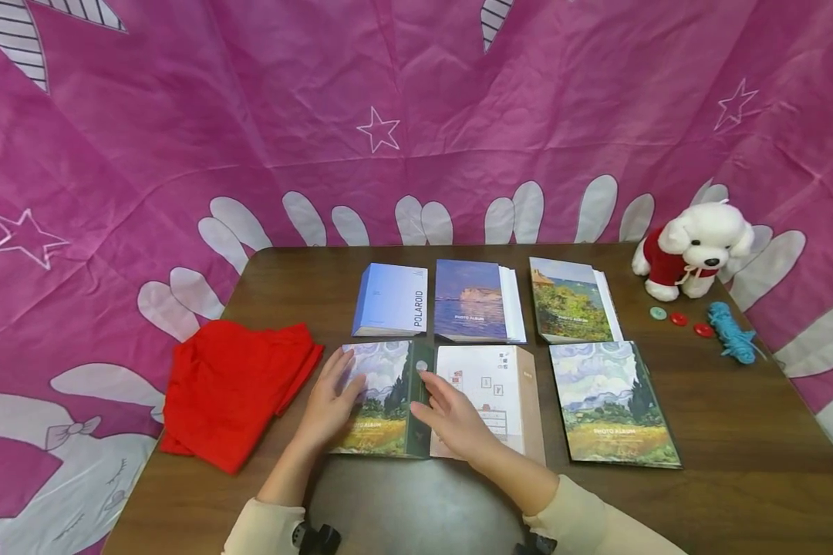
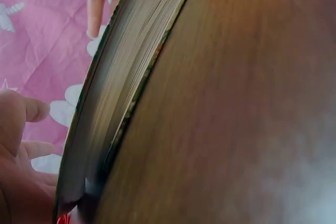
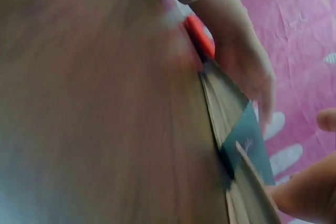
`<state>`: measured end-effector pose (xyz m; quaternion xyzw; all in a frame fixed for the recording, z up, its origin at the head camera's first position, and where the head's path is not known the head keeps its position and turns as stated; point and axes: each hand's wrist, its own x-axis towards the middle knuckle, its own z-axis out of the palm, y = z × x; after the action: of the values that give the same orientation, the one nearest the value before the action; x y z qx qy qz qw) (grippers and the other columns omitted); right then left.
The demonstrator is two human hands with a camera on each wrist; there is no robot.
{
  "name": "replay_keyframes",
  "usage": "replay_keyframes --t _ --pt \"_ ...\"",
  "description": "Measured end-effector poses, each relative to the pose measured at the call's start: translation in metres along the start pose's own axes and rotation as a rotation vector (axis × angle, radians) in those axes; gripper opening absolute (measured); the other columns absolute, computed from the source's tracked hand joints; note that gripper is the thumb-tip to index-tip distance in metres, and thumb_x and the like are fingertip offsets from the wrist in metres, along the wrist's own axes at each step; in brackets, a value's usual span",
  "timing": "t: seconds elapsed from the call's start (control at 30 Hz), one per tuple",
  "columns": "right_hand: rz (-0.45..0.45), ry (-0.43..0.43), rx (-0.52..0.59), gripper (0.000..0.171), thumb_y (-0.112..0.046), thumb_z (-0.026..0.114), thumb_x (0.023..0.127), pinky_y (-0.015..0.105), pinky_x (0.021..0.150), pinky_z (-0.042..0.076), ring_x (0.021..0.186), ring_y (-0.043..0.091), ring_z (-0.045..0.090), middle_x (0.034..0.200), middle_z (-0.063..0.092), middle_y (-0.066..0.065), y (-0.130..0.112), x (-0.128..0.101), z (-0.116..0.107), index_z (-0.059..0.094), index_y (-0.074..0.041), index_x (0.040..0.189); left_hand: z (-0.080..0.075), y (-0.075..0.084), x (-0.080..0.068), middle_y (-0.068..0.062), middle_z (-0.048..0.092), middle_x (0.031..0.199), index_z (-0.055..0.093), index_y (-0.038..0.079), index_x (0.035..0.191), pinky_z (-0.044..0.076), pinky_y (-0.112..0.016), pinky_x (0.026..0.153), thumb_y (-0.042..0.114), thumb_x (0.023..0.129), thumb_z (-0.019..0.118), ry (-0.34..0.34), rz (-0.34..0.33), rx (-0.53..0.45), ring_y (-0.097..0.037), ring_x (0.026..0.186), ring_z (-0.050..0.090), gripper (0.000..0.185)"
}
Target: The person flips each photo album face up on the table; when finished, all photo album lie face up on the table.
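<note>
My left hand rests on the left side of a photo album with a painted landscape cover, fingers spread. In the left wrist view the thick page block of this album faces the camera, with the left hand beside it. My right hand reaches over a second album with a white page and tan border. Its fingertips are at the dark green spine strip of the landscape album. In the right wrist view the green strip stands slanted between the two albums.
Behind lie a blue Polaroid album, a seascape album and a garden album. Another landscape album lies right. Red cloth is at left; a white toy dog, buttons and blue yarn sit at right.
</note>
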<state>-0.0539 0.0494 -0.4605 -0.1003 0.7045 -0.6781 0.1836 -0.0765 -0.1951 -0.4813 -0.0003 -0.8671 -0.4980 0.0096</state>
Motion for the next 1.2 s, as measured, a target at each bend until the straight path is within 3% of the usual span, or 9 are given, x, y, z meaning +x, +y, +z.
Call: replay_keyframes --t 0.2,0.33,0.43,0.53,0.7,0.83,1.03,1.2 --pt "0.008 -0.118 -0.070 0.069 -0.025 0.061 0.102 0.045 0.121 0.019 0.153 0.034 0.012 0.168 0.010 0.018 0.003 0.003 0.009 0.029 0.003 0.157 -0.007 -0.001 -0.002 -0.022 0.021 0.165 0.040 0.000 0.154 0.020 -0.056 0.121 0.018 0.102 0.060 -0.003 -0.037 -0.024 -0.040 0.150 0.023 0.059" --pt "0.061 -0.051 -0.013 0.071 -0.027 0.063 0.101 0.048 0.122 0.016 0.153 0.036 0.010 0.168 0.010 0.020 0.003 0.003 0.016 0.030 0.000 0.157 -0.012 -0.004 -0.003 -0.019 0.019 0.166 0.037 0.003 0.156 0.018 -0.053 0.122 0.021 0.103 0.060 -0.025 -0.086 -0.030 -0.036 0.152 0.020 0.060" --pt "0.112 0.011 0.072 0.074 -0.029 0.063 0.100 0.054 0.122 0.011 0.153 0.040 0.007 0.167 0.011 0.021 -0.002 0.003 0.021 0.026 -0.002 0.159 -0.010 -0.005 -0.003 -0.019 0.021 0.166 0.038 0.004 0.155 0.016 -0.054 0.122 0.022 0.102 0.062 -0.018 -0.079 -0.014 -0.036 0.153 0.019 0.061" --pt "0.118 0.017 0.151 0.079 -0.030 0.061 0.101 0.055 0.122 0.008 0.153 0.040 0.005 0.167 0.010 0.021 -0.006 0.004 0.024 0.018 0.000 0.160 -0.005 -0.004 -0.005 -0.019 0.022 0.165 0.042 0.004 0.154 0.017 -0.054 0.122 0.023 0.099 0.066 -0.007 -0.060 -0.014 -0.036 0.152 0.022 0.062" --pt "0.086 0.042 0.216 0.079 -0.031 0.054 0.103 0.053 0.122 0.014 0.152 0.041 0.014 0.165 0.014 0.027 -0.007 0.006 0.026 0.013 0.006 0.159 0.006 0.000 -0.006 -0.016 0.022 0.166 0.046 0.003 0.151 0.019 -0.051 0.122 0.024 0.097 0.069 -0.032 -0.052 -0.100 -0.033 0.151 0.024 0.062" --pt "0.029 0.134 0.205 0.068 -0.028 0.050 0.105 0.052 0.122 0.018 0.150 0.041 0.021 0.162 0.023 0.027 -0.008 0.006 0.026 0.024 0.010 0.155 0.012 0.006 -0.005 -0.015 0.020 0.167 0.046 0.002 0.151 0.019 -0.049 0.122 0.024 0.097 0.069 -0.038 -0.051 -0.151 -0.032 0.152 0.022 0.063" --pt "-0.110 0.314 0.199 0.045 -0.004 0.058 0.101 0.033 0.108 0.045 0.137 0.041 0.046 0.152 0.044 0.027 -0.009 0.009 0.020 0.049 0.014 0.141 0.024 0.013 -0.004 -0.014 0.019 0.167 0.037 0.008 0.157 0.014 -0.055 0.122 0.032 0.101 0.062 -0.049 -0.046 -0.117 -0.033 0.153 0.016 0.066" --pt "-0.070 0.376 0.167 0.047 0.001 0.063 0.097 0.026 0.094 0.054 0.126 0.039 0.057 0.136 0.057 0.028 -0.007 0.015 0.009 0.051 0.010 0.141 0.035 0.017 -0.007 -0.013 0.020 0.167 0.034 0.004 0.157 0.012 -0.055 0.122 0.033 0.104 0.056 -0.069 -0.021 -0.098 -0.033 0.153 0.015 0.064"
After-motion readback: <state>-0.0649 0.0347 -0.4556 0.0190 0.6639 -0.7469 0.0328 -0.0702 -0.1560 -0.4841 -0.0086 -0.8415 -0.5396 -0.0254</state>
